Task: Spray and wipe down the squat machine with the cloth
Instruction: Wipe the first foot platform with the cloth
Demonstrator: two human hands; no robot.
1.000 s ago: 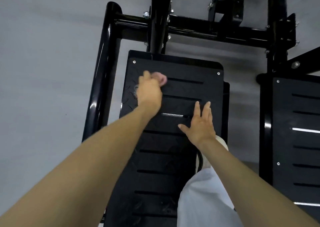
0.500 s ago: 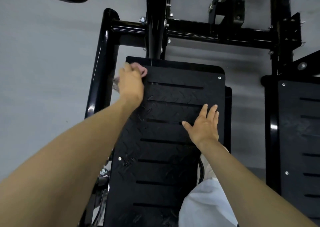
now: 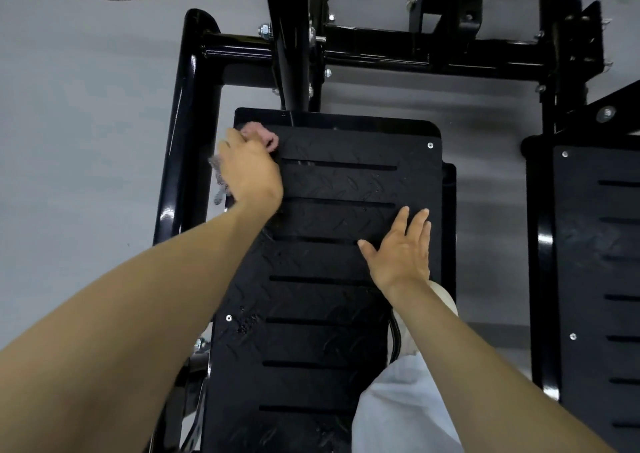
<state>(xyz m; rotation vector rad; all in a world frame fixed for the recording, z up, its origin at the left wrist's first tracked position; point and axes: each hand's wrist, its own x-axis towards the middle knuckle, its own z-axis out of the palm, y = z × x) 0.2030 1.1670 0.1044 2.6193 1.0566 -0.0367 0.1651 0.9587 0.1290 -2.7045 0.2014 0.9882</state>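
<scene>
Corners need firm, overlapping strokes: left hand grips cloth at footplate edge; right hand lies flat, bracing.

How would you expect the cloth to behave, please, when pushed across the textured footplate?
Probably floppy: the cloth bunches and hangs loose beside the left hand. Likely light, since one hand holds it. The raised tread on the footplate may snag it.

Head view, steeply downward, close.
</scene>
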